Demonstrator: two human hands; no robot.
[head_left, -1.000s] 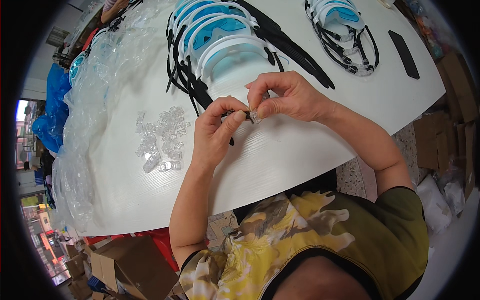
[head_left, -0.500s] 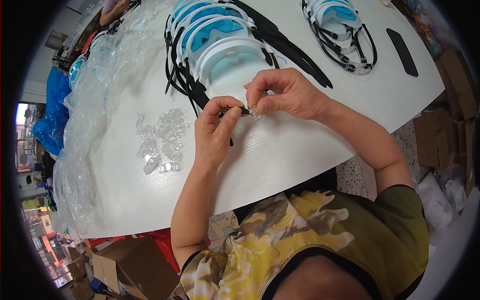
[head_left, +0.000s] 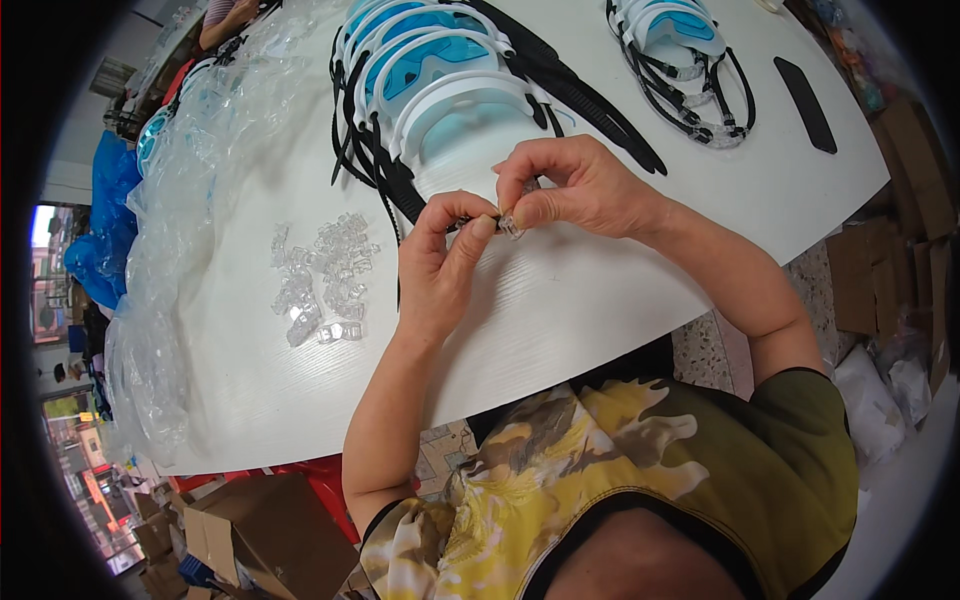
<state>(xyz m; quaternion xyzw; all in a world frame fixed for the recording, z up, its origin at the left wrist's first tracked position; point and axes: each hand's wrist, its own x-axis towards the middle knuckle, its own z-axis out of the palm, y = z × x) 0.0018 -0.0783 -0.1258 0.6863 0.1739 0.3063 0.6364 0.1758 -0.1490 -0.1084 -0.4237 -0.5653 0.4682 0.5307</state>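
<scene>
Between my two hands, a clear plastic buckle [head_left: 512, 226] meets the end of a black strap. My right hand [head_left: 580, 188] pinches the buckle between thumb and fingers. Closed on the black strap is my left hand [head_left: 442, 255], its thumb tip right against the buckle; most of the strap is hidden by the fingers. Just beyond my hands stands a row of swim goggles [head_left: 462, 105] with white frames, blue lenses and black straps. To the left of my left hand lies a loose pile of clear buckles [head_left: 335, 265].
The white table [head_left: 600, 290] curves around me. More goggles with looped straps [head_left: 685, 60] lie at the far right, near a flat black piece [head_left: 803, 105]. Clear plastic sheeting [head_left: 165, 270] covers the left edge. Cardboard boxes [head_left: 270, 535] stand below. Another person's arm [head_left: 228, 22] shows far left.
My left hand has shifted slightly right, its fingertips closer to the buckle. The loose strap end hanging below it is no longer in sight. My right hand has barely moved.
</scene>
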